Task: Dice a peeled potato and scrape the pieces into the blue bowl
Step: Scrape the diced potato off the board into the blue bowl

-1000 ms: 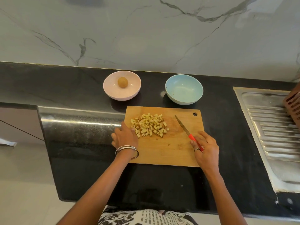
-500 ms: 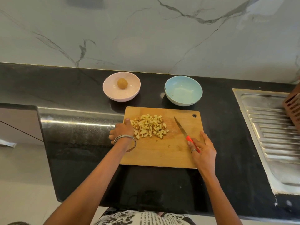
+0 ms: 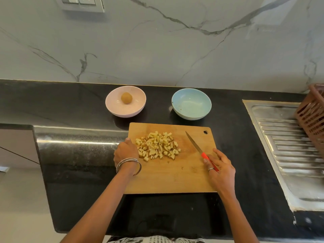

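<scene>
Fingers [image 3: 213, 156] loosely hold the red-handled knife [image 3: 201, 151] beside a heap of small pale potato cubes [image 3: 157, 146].

pink bowl [image 3: 125, 102]: far left on counter, holds 1 small brown ball [image 3: 126, 98]
sink drainboard [image 3: 287, 146]: right, steel, ribbed
brown basket [image 3: 313, 118]: far right, tilted over drainboard
wall socket [image 3: 82, 3]: top left, marble wall
</scene>
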